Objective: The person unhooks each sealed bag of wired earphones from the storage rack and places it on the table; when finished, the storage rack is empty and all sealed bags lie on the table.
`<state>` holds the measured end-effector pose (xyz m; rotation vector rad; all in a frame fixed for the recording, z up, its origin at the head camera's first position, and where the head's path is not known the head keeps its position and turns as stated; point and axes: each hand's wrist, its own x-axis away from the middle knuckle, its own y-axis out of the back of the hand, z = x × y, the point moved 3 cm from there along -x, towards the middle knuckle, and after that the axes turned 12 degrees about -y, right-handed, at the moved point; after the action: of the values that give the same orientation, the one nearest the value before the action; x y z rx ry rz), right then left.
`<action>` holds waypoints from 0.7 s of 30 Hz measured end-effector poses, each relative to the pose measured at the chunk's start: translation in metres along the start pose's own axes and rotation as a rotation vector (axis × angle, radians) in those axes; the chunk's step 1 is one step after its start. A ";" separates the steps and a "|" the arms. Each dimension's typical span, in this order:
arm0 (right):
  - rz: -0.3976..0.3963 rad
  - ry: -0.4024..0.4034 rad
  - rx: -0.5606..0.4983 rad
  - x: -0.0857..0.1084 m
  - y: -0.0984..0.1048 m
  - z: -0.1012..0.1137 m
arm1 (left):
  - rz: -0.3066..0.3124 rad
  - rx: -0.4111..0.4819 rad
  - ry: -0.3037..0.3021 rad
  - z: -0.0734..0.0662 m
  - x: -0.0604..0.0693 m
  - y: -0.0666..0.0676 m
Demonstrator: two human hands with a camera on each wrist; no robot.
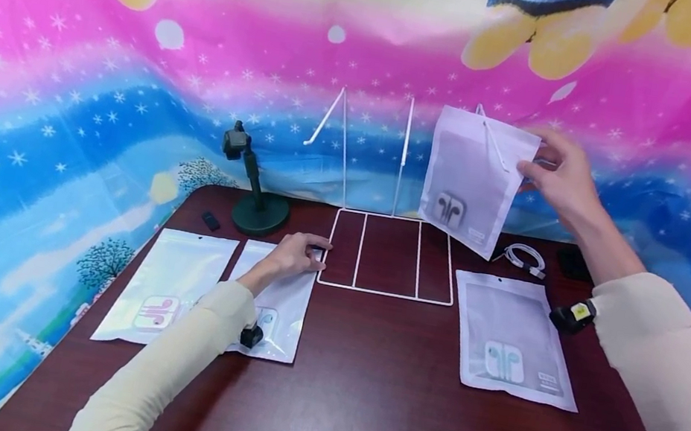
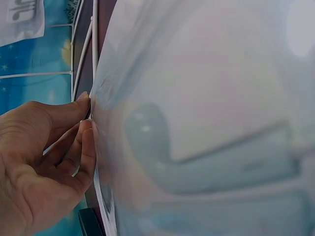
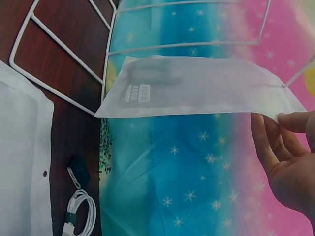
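A white wire display rack point(image 1: 383, 294) stands on the dark wood table, with hooks jutting forward from its back. A flat white earphone bag point(image 1: 466, 159) hangs at its right hook, whose tip sticks out in front. My right hand point(image 1: 563, 171) pinches that bag's upper right edge between thumb and fingers, also seen in the right wrist view. Low at the rack's left base wire, my left hand point(image 1: 293, 256) pinches with thumb and fingertips. Below it lies a second earphone bag point(image 1: 289, 312), which fills most of the left wrist view and partly hides the pinch.
Another earphone bag point(image 1: 169, 278) lies at the left and one more bag point(image 1: 513, 332) at the right. Behind are a green stand point(image 1: 260, 213), a small black object point(image 1: 210, 220) and a coiled white cable point(image 1: 525, 257). A printed cloth point(image 1: 205, 73) hangs behind the table.
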<state>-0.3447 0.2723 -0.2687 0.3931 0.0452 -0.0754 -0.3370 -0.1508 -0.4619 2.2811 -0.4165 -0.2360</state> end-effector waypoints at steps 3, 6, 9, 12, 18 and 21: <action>-0.004 -0.011 -0.033 0.010 0.001 -0.002 | -0.001 0.000 -0.007 0.000 0.001 0.000; -0.020 -0.018 -0.075 0.020 0.004 -0.005 | -0.001 0.005 -0.014 -0.001 0.002 0.001; -0.041 -0.019 -0.122 0.031 0.008 -0.008 | 0.003 0.007 -0.012 -0.001 0.002 0.000; -0.058 -0.010 -0.152 0.042 0.011 -0.010 | 0.004 0.009 -0.007 -0.001 0.003 0.000; -0.046 -0.012 -0.274 0.061 0.017 -0.015 | 0.004 0.013 -0.007 -0.001 0.003 0.001; -0.033 -0.016 -0.334 0.069 0.019 -0.016 | 0.006 0.014 -0.010 -0.001 0.002 0.001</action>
<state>-0.2751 0.2914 -0.2802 0.0578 0.0478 -0.1013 -0.3353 -0.1515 -0.4604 2.2926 -0.4316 -0.2417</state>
